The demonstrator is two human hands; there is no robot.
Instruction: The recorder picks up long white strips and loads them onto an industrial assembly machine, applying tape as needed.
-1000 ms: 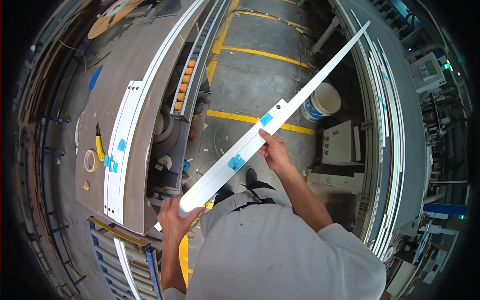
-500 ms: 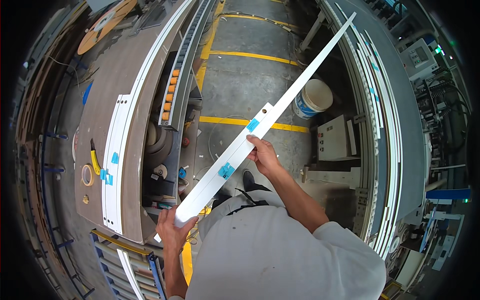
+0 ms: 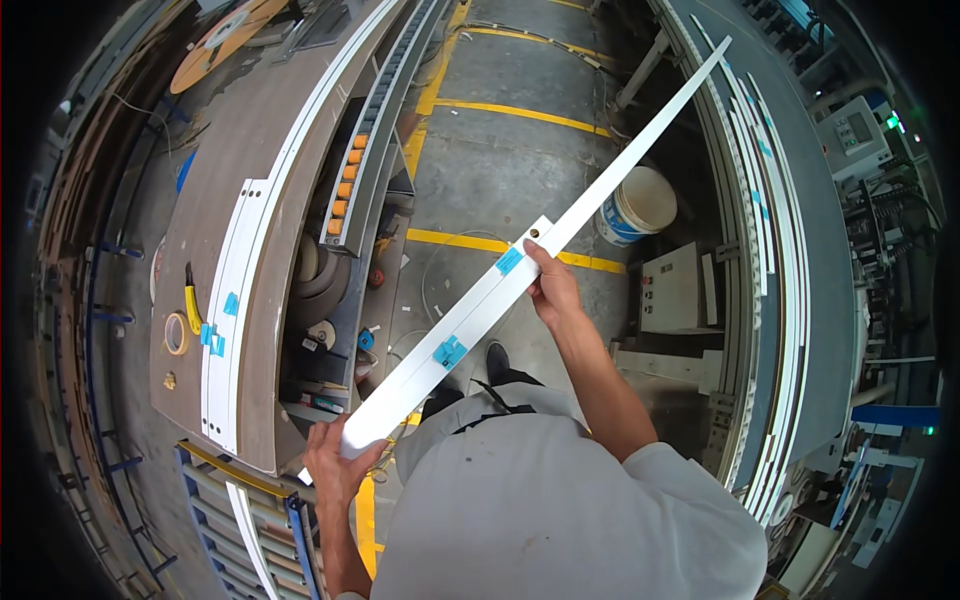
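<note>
A long white strip (image 3: 415, 382) with a shorter white piece laid along it runs slantwise before me, from lower left to far upper right. Blue tape (image 3: 450, 351) sits on it in two places, and a dark round hole shows near the short piece's far end. My left hand (image 3: 338, 462) grips the near end, thumb on top. Farther along, my right hand (image 3: 552, 283) holds the edge beside the upper tape, thumb on top and fingers underneath. Similar taped white strips (image 3: 232, 275) lie on the brown table to the left.
On the brown table (image 3: 222, 150) are a yellow-handled cutter (image 3: 192, 298) and a tape roll (image 3: 177, 334). A roller conveyor (image 3: 235, 525) stands at lower left. More white strips (image 3: 790, 340) lie on the right-hand bench, with a bucket (image 3: 640, 205) on the floor beside it.
My right hand has slid along the strip toward the hole, up to the upper tape. My left hand stays on the near end, and the view has shifted slightly.
</note>
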